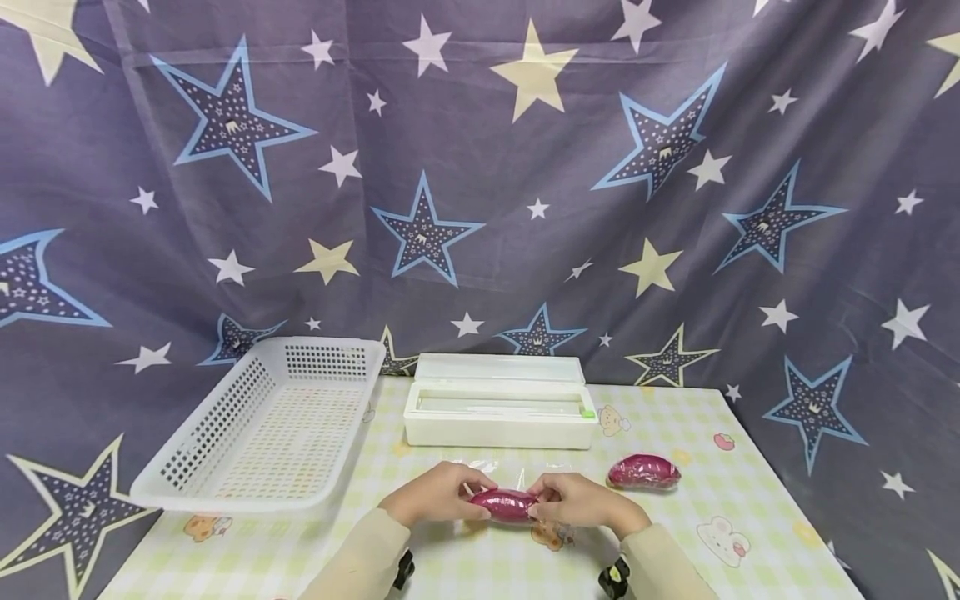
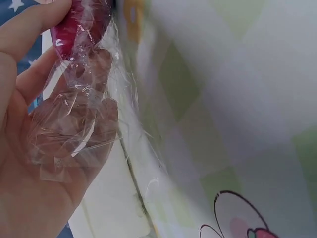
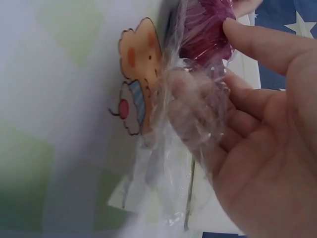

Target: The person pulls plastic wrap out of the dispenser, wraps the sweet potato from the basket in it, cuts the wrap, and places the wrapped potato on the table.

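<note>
A purple-red sweet potato (image 1: 504,505) in clear cling film is held between my two hands, low over the front middle of the table. My left hand (image 1: 441,493) pinches its left end, and my right hand (image 1: 576,500) grips the right end with thumb and fingers. In the left wrist view, a crumpled tail of film (image 2: 74,124) spreads across the fingers under the sweet potato's tip. Loose film (image 3: 200,111) also covers the fingertips in the right wrist view and trails down toward the tabletop.
Behind the hands stands a white cling film box (image 1: 501,432), lid raised, with a green slider at its right. A second wrapped sweet potato (image 1: 643,472) lies to the right. The white perforated basket (image 1: 247,504) is at the left. A starry curtain (image 1: 480,150) hangs behind the table.
</note>
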Available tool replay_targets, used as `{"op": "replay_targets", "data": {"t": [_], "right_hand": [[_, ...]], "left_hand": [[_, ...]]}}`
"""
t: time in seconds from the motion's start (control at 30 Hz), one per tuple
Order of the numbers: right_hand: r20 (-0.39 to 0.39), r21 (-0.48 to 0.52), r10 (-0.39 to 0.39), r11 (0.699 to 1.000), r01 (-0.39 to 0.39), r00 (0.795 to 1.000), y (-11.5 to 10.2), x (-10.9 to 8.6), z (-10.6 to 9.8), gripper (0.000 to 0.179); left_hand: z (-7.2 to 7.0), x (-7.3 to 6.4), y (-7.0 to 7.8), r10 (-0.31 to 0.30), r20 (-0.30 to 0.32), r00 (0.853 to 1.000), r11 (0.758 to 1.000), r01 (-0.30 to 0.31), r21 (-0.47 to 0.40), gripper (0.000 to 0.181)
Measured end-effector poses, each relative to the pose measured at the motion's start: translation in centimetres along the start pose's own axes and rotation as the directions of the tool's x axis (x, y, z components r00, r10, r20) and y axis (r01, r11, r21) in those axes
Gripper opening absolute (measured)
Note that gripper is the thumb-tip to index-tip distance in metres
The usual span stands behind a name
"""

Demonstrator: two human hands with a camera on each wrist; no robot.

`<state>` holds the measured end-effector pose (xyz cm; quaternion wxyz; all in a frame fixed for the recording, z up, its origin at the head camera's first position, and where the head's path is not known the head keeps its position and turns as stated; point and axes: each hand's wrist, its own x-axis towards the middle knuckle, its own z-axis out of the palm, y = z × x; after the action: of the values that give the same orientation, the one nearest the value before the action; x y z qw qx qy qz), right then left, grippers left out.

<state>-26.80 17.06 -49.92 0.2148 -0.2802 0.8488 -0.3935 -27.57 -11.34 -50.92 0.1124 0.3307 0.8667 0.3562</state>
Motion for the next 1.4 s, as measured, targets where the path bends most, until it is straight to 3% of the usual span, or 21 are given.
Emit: {"op": "replay_targets", "data": {"t": [0.2,0.43,0.53,0.77,0.87,0.93,1.1,1.23,1.4], "right_hand": [[0.001,-0.018,0.015,1.000,-0.015,1.000,0.1,0.4,-0.6,0.026],[-0.004,0.045,0.052,0.998,-0.051,0.999,0.5,1.0,-1.0,0.032],[-0.012,0.070,0.067,0.995,-0.066,0.998,0.8,1.4,-1.1,0.034],[-0.047,0.019,0.052,0.999,-0.051,0.998,1.2,2.2,-1.4,0.033],[-0.051,0.011,0.048,0.999,-0.047,0.998,1.2,2.2,-1.5,0.032],[-0.055,0.013,0.049,0.999,-0.049,0.997,1.2,2.2,-1.4,0.032],[-0.074,0.002,0.059,0.998,-0.059,0.996,1.0,2.0,-1.3,0.031],[-0.092,-0.008,0.060,0.998,-0.061,0.994,0.8,2.2,-1.3,0.031],[-0.151,-0.033,0.047,0.998,-0.052,0.987,0.9,2.5,-1.1,0.029]], "left_hand": [[-0.5,0.1,-0.3,-0.030,0.030,0.999,1.000,0.029,0.011,0.039],[-0.8,0.6,-1.0,-0.145,0.064,0.987,0.988,0.148,-0.047,0.037],[-0.8,0.9,-1.3,-0.178,0.050,0.983,0.981,0.182,-0.068,0.036],[-0.8,1.3,-1.5,-0.173,-0.011,0.985,0.984,0.172,-0.048,0.034],[-0.8,1.5,-1.5,-0.130,-0.047,0.990,0.991,0.129,-0.030,0.032],[-0.7,1.7,-1.6,-0.052,-0.094,0.994,0.999,0.053,0.003,0.027],[-0.4,2.1,-1.4,0.134,-0.189,0.973,0.985,-0.110,0.131,0.016],[-0.3,2.1,-0.9,0.187,-0.201,0.962,0.954,-0.129,0.272,0.015],[0.2,2.1,-0.7,0.199,-0.206,0.958,0.917,-0.108,0.383,0.035]]}}
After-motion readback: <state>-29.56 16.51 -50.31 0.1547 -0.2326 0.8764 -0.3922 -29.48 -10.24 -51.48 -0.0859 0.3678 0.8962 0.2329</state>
